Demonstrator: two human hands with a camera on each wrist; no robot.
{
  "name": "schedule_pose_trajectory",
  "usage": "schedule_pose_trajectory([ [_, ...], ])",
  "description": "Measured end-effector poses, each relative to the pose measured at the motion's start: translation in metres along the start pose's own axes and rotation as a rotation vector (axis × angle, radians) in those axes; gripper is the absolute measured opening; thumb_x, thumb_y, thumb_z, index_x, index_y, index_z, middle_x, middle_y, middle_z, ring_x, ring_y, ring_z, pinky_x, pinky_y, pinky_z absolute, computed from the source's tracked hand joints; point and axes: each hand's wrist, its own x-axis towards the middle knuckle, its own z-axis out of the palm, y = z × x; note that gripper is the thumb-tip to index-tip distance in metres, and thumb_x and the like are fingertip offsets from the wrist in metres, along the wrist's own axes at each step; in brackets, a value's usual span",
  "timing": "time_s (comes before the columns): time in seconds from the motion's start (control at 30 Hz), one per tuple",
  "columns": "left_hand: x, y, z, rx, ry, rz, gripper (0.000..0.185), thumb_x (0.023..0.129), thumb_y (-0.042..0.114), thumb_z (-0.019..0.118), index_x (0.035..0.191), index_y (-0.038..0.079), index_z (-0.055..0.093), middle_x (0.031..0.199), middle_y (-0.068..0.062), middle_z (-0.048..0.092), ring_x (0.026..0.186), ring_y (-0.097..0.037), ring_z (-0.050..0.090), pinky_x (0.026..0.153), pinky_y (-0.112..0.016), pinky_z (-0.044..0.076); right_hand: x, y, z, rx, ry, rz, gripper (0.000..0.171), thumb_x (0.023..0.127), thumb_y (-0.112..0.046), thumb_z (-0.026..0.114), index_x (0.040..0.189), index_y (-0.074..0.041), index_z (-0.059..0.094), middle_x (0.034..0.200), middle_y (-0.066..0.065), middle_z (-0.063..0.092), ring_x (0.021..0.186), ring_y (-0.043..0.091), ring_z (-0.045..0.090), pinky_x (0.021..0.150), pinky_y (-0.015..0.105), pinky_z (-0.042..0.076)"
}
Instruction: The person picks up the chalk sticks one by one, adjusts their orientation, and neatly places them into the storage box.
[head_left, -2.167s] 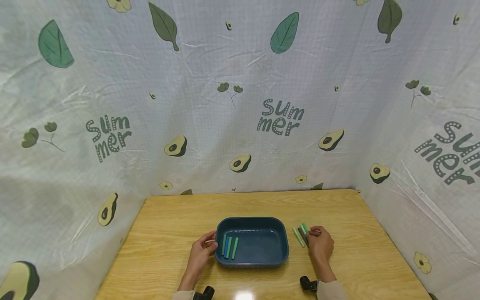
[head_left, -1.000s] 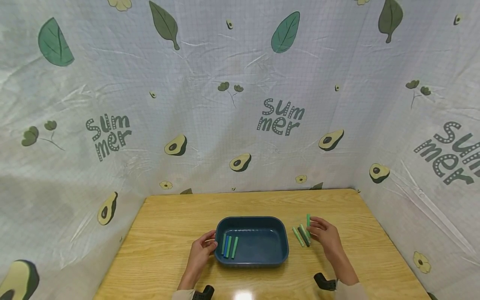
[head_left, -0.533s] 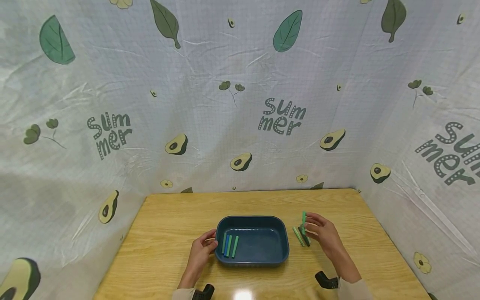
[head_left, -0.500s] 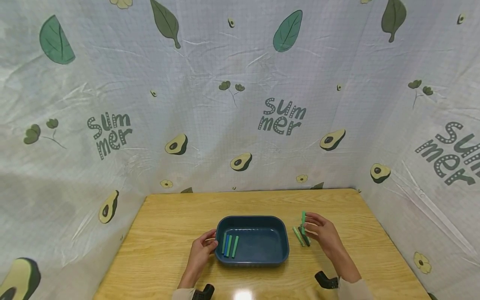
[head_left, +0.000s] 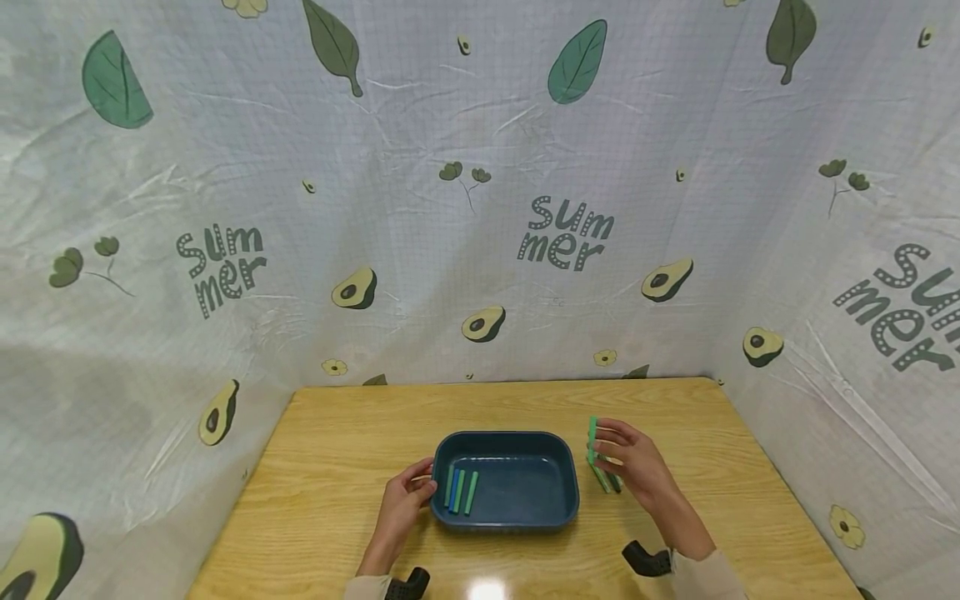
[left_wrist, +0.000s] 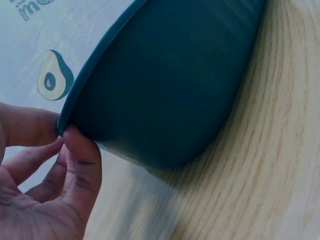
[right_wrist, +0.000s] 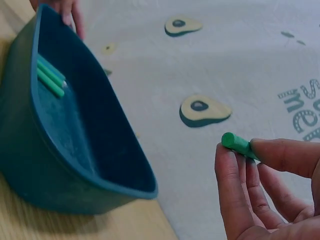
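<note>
A dark blue tray point(head_left: 558, 512) point(left_wrist: 165, 85) point(right_wrist: 20, 150) sits mid-table with three sticks point(head_left: 461, 491) point(right_wrist: 50, 77) lying at its left end, green and blue. My left hand point(head_left: 405, 500) point(left_wrist: 55, 170) grips the tray's left rim between thumb and fingers. My right hand point(head_left: 630, 467) point(right_wrist: 260, 185) is raised just right of the tray and pinches a green stick point(head_left: 592, 439) point(right_wrist: 239, 145) held upright. Below that hand, a few more sticks point(head_left: 604, 479), light green and dark, lie on the wood.
The wooden table point(head_left: 337, 450) is walled on three sides by a white avocado-print cloth point(head_left: 480, 208). Bare wood spreads around the tray on the left, the back and the far right.
My right hand has lifted one green stick from the group on the table and carried it left toward the tray's right rim. The left hand stays on the tray.
</note>
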Motion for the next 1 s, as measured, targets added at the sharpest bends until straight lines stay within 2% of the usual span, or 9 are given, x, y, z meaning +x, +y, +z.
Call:
schedule_pose_trajectory([
  [0.23,0.0,-0.001,0.001,0.003,0.022,0.01,0.042,0.094,-0.003,0.057,0.136,-0.002,0.054,0.126,-0.022,0.056,0.099,-0.018,0.06,0.078,-0.029,0.056,0.002,0.0,0.015,0.005,-0.048,0.001,0.054,0.093,-0.009,0.064,0.142,-0.001,0.042,0.116,-0.002,0.06,0.099,0.012,0.063,0.087,0.033,0.056],
  [0.5,0.001,-0.001,0.002,0.001,0.036,0.015,0.042,0.093,-0.003,0.057,0.135,-0.003,0.055,0.125,-0.022,0.057,0.096,-0.016,0.06,0.077,-0.028,0.056,0.005,-0.002,0.032,0.034,-0.076,0.002,0.054,0.092,-0.006,0.064,0.141,0.0,0.042,0.119,0.004,0.06,0.099,0.014,0.064,0.095,0.045,0.053],
  [0.7,-0.001,0.0,0.002,0.0,0.044,0.016,0.042,0.093,-0.003,0.056,0.135,-0.004,0.055,0.126,-0.023,0.058,0.097,-0.017,0.06,0.078,-0.03,0.057,0.008,0.0,0.046,0.049,-0.079,0.001,0.052,0.091,-0.006,0.065,0.139,-0.001,0.045,0.115,0.002,0.062,0.097,0.016,0.064,0.087,0.037,0.056],
  [1.0,-0.003,-0.001,0.003,0.013,0.049,0.008,0.042,0.093,-0.003,0.057,0.135,-0.003,0.056,0.127,-0.024,0.057,0.099,-0.018,0.059,0.077,-0.029,0.056,0.012,0.006,0.066,0.06,-0.166,0.005,0.053,0.092,-0.007,0.065,0.14,0.0,0.043,0.109,-0.003,0.063,0.099,0.015,0.064,0.085,0.032,0.057],
])
